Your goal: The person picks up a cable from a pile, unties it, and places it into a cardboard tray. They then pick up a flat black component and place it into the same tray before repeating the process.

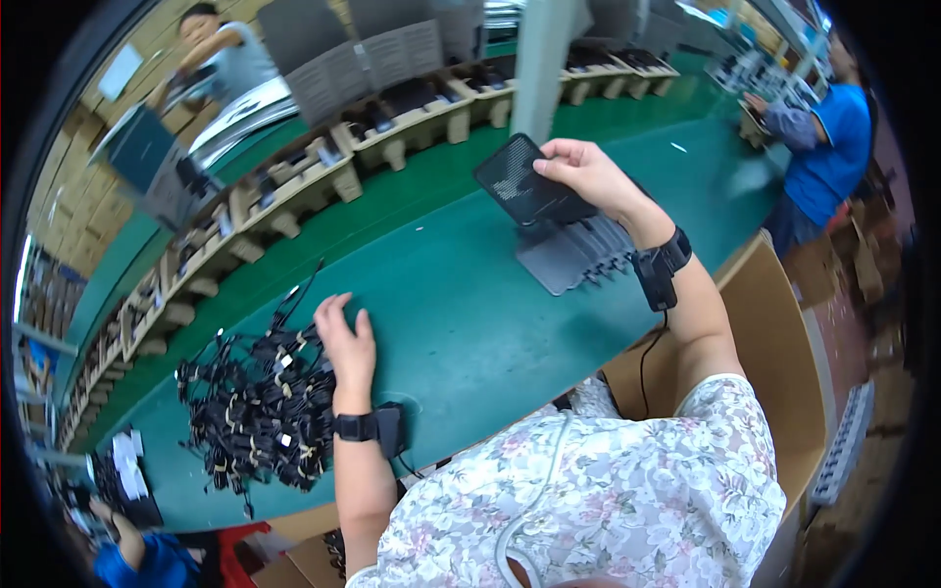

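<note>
My right hand [593,176] pinches the edge of a thin black rectangular panel with rounded corners [518,174] and a dotted pattern on its face. The panel is tilted above the green bench. Just below it, a row of flat dark grey pieces [570,257] lies overlapping on the bench; their exact kind I cannot tell. Over to the left, my left hand [349,341] has its fingers apart and holds nothing. It hovers at the right edge of a heap of black bundled cables [260,412], some tied with light twist ties. Each wrist wears a black strapped device.
Beyond the green bench [461,304], a conveyor carries a curving line of cardboard trays [392,122] with dark items. A pale post [541,73] rises at the far side. Co-workers stand far left, right [828,147] and lower left. An open cardboard box [769,333] is beside me.
</note>
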A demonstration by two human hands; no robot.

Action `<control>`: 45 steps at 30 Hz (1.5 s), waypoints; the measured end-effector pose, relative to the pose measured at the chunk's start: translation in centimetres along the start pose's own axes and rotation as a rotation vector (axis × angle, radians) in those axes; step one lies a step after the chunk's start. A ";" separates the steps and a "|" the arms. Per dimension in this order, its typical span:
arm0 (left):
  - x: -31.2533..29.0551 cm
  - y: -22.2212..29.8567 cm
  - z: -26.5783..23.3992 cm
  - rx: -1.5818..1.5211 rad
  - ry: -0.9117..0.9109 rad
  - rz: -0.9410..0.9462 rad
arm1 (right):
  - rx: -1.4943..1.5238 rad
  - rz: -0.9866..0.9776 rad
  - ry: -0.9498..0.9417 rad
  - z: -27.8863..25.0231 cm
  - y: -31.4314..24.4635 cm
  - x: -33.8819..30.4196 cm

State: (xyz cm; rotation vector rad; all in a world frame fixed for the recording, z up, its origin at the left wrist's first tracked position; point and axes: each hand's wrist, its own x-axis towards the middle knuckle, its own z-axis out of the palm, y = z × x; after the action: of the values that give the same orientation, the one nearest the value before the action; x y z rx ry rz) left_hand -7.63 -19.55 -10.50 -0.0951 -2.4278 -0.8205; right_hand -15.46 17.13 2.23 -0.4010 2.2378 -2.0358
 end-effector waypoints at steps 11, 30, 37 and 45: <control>-0.2 0.7 -1.2 -0.061 0.024 -0.059 | -0.190 -0.345 -0.111 17.1 -0.2 15.8; 0.0 0.7 -1.1 -0.091 0.018 -0.153 | -1.205 -0.890 0.239 27.3 1.3 26.3; -0.3 0.3 -1.4 -0.055 0.059 -0.162 | -1.140 -0.577 -1.089 36.9 0.1 12.4; -0.6 -0.1 0.2 -0.267 0.123 -0.153 | -0.606 -0.447 -0.786 33.3 3.2 10.8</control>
State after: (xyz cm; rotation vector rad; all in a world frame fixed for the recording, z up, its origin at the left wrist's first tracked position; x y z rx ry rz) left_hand -7.29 -19.39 -10.99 0.0393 -2.2201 -1.1817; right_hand -18.21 -17.46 -3.31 -1.5381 2.2456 -0.9270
